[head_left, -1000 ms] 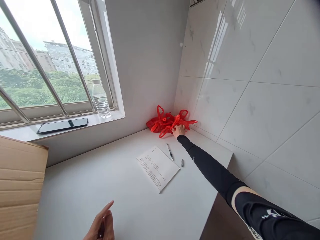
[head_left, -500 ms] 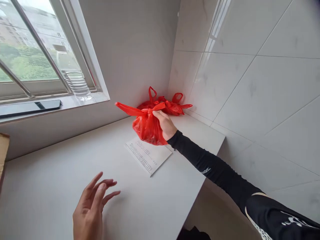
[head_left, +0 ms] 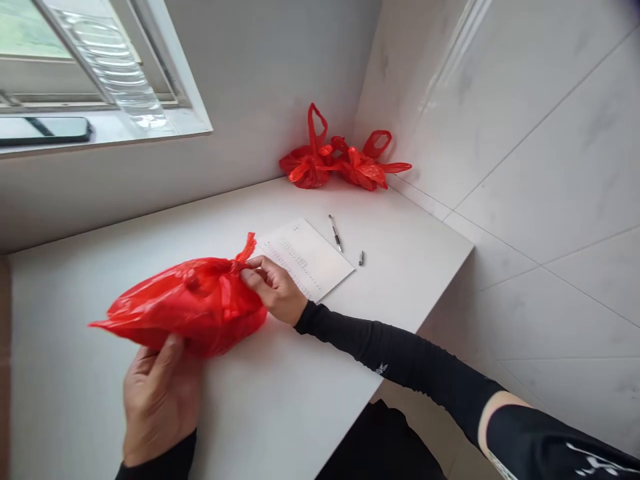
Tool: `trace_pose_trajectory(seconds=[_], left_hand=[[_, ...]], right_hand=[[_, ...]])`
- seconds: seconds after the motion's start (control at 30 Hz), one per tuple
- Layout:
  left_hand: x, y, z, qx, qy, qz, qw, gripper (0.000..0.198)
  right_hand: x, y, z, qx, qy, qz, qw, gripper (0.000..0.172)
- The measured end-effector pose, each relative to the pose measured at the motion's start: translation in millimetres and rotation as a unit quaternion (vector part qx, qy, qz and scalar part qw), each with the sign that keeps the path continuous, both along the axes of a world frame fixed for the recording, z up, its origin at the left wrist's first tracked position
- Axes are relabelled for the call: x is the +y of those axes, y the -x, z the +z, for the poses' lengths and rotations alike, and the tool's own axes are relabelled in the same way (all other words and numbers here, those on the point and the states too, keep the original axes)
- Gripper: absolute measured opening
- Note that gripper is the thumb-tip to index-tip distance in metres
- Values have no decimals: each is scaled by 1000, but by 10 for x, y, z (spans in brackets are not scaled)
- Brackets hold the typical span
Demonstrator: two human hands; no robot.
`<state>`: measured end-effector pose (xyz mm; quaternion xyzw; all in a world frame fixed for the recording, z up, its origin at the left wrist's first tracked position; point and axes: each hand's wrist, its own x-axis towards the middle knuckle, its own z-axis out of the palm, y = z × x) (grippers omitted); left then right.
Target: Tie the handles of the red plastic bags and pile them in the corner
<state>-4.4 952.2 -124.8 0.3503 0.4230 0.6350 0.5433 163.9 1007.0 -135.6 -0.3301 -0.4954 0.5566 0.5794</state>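
Observation:
A tied red plastic bag (head_left: 190, 300) hangs between my hands over the near part of the white table, its shape full and its contents hidden. My right hand (head_left: 277, 287) pinches the bag at its gathered knot, where a short twisted tail sticks up. At the bag's lower left side is my left hand (head_left: 163, 390), thumb against the front of the plastic and fingers partly hidden behind and under it. Just beyond my right hand lies a sheet of paper (head_left: 305, 257) with printed or written lines, partly covered by that hand.
Two more tied red bags (head_left: 307, 167) sit in the table's far corner. A pen (head_left: 335, 233) and its cap (head_left: 361, 258) lie beside the paper. On the windowsill are a clear bottle (head_left: 125, 80) and a phone (head_left: 45, 130). The white table's edge (head_left: 400, 357) drops off at right.
My right hand has brought the red bag left and nearer, away from the corner bags. My left hand, empty and spread before, now takes hold of the bag's side. The pen and cap have come into view.

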Motion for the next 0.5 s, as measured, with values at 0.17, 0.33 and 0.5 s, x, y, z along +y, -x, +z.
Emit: trace_pose_trajectory(seconds=[0.17, 0.33, 0.5], left_hand=[[-14, -49, -50, -15, 4, 26, 1000, 37], [-38, 5, -46, -45, 18, 45, 998, 39], [-62, 21, -79, -54, 55, 15, 997, 37]], right_hand=[[-55, -9, 42, 13, -1, 9, 1000, 29], [-97, 24, 13, 3, 31, 84, 996, 37], [-99, 45, -105, -14, 55, 106, 993, 34]])
